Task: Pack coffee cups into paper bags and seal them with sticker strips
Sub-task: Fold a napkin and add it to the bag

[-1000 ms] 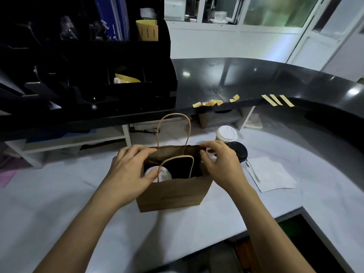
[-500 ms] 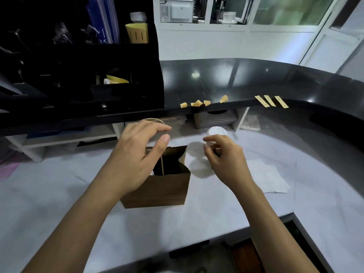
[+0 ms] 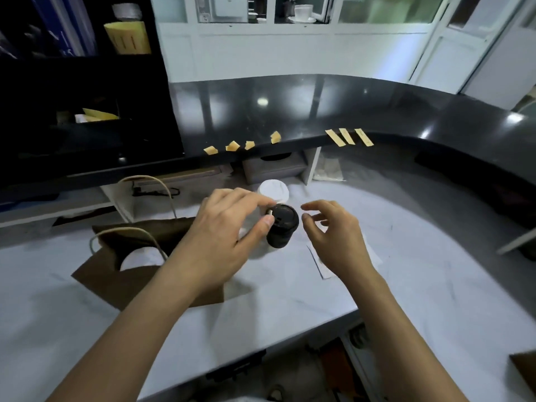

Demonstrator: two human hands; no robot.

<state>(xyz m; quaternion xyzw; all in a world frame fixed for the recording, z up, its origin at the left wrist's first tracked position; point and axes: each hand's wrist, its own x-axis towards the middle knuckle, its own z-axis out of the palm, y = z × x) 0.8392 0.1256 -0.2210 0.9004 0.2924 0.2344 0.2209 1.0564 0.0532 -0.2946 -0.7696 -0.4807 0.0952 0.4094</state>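
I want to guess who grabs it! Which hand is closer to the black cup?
Left. The left hand pinches the black cup's lid; the right hand hovers open beside it.

1 head-worn wide-angle view; looks forward and down, close over both forearms, across the white worktop (image 3: 406,285); raised black counter (image 3: 319,105) beyond.

A brown bag (image 3: 121,282) with tan rope handles (image 3: 150,184) is seen at lower left on a pale grey desk (image 3: 420,271) faintly veined like marble. At centre a black cup (image 3: 281,230) with a black lid is shown, and a white-lidded cup (image 3: 274,191) just behind it. White paper (image 3: 327,268) is seen right of centre. Yellow strips (image 3: 349,137) and curled yellow scraps (image 3: 232,146) are set along the edge of a glossy black counter (image 3: 319,105). A yellow holder (image 3: 127,37) with dark slits is shown at upper left on a black rack (image 3: 81,111).
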